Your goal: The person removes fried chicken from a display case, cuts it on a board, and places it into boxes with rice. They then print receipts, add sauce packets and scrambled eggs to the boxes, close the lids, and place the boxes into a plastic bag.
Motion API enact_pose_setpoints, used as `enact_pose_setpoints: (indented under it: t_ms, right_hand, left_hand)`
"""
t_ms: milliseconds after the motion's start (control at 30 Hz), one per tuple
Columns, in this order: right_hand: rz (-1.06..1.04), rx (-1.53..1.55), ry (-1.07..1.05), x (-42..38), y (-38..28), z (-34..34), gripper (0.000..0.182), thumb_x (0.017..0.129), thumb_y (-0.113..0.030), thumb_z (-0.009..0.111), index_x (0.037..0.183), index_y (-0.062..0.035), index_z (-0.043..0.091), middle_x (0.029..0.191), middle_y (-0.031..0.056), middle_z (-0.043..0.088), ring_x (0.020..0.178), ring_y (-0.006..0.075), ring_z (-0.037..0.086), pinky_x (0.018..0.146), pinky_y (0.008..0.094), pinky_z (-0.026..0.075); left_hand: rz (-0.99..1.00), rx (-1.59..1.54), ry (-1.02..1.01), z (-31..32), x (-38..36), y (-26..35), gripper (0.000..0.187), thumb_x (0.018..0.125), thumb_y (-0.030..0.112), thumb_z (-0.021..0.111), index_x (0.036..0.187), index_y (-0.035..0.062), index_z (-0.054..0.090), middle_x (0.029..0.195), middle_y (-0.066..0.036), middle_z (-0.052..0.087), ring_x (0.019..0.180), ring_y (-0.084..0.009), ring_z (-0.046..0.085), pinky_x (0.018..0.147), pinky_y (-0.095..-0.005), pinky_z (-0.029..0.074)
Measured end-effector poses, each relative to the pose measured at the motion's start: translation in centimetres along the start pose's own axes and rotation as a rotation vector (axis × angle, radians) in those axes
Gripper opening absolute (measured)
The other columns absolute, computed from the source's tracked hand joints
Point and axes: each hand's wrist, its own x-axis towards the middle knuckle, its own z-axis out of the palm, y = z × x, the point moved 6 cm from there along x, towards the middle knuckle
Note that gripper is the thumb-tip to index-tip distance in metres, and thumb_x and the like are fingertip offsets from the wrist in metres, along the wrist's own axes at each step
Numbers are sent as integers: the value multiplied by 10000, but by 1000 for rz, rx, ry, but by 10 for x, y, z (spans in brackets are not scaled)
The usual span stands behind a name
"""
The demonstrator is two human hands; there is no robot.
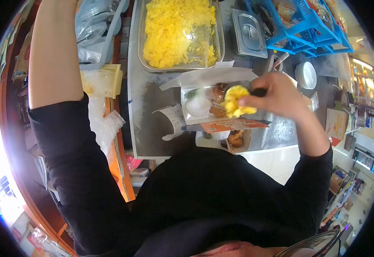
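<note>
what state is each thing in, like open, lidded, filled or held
right hand: closed around the scoop's dark handle
left hand: out of view
scoop: held, loaded with yellow food, above the takeout box
takeout box: open, partly filled
white rice: mounded in the takeout box
rectangular pan: well filled with yellow food
steel container: lidded
receipt: curled
blue basket: holding packets

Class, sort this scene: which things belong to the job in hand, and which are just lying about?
In the job: right hand, black-handled utensil, yellow food, tray, open box.

Apparently lying about: blue basket, lidded metal pan, stacked white dishes.
</note>
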Motion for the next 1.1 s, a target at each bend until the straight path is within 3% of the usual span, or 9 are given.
enact_pose_setpoints:
  t_ms: [167, 233, 367, 567, 667, 733, 800, 900, 1100]
  right_hand:
    - [-199, -302, -18, -8, 7, 80, 151, 798, -215, 657, 842, -71, 672, 801, 98, 643, 753, 277, 664, 655, 404, 521]
    - [-249, -375, -210, -9, 11, 103, 165, 776, -124, 638, 926, -63, 665, 927, 101, 639, 801, 280, 669, 715, 395, 547]
    - [-225, -476, -94, -11, 13, 115, 216, 766, -61, 612, 976, -38, 654, 976, 102, 615, 788, 279, 674, 678, 354, 559]
    - [-200, -252, 17, -21, 17, 94, 259, 751, -44, 656, 1008, -21, 652, 907, 107, 636, 718, 267, 668, 629, 334, 549]
    - [-258, 243, -26, -19, 16, 54, 233, 770, -41, 665, 1000, -2, 658, 846, 120, 665, 675, 262, 659, 586, 318, 526]
    - [116, 585, -42, -16, 15, 13, 181, 797, -39, 649, 971, 10, 661, 803, 140, 670, 639, 284, 643, 581, 331, 509]
    - [161, 556, 148, 2, 22, -21, 167, 808, -68, 649, 963, -8, 664, 831, 157, 671, 654, 308, 651, 587, 374, 512]
    - [-84, -141, 429, 59, 29, -39, 186, 789, -54, 657, 971, -10, 663, 799, 159, 678, 773, 336, 662, 674, 374, 523]
    - [-277, -787, 194, 181, 57, 35, 118, 783, -129, 597, 825, -55, 678, 841, 147, 669, 789, 314, 682, 669, 393, 558]
  left_hand:
    - [-19, -12, -25, 0, 0, 2, 210, 984, 169, 487, 1038, -26, 546, 960, -107, 653, 920, -222, 660, 853, -410, 573]
    - [-73, -7, 29, -4, 3, 2, 207, 982, 167, 491, 1036, -25, 547, 956, -109, 654, 911, -221, 663, 849, -407, 575]
    - [-66, -10, 41, -2, 1, 1, 211, 980, 166, 495, 1039, -29, 550, 948, -112, 655, 893, -217, 667, 836, -401, 580]
    - [-34, 10, 65, -2, -1, 1, 218, 985, 164, 485, 1052, -33, 551, 942, -113, 655, 886, -214, 667, 832, -396, 582]
    - [-25, 0, 51, 0, -1, 0, 222, 988, 168, 478, 1053, -31, 551, 949, -112, 651, 883, -215, 666, 834, -394, 582]
    - [-26, 8, 39, -1, 0, 1, 229, 992, 176, 472, 1048, -30, 554, 955, -110, 649, 882, -215, 665, 836, -390, 581]
    - [-56, 1, 61, -2, 1, 0, 243, 996, 186, 465, 1049, -33, 556, 957, -112, 647, 879, -217, 666, 836, -384, 582]
    - [-102, -42, 93, -3, 1, -2, 269, 1002, 202, 454, 1054, -40, 558, 955, -121, 645, 875, -220, 667, 830, -374, 583]
    - [-112, 4, 162, 4, -8, 3, 275, 1004, 205, 447, 1051, -45, 552, 941, -128, 648, 873, -224, 669, 804, -375, 586]
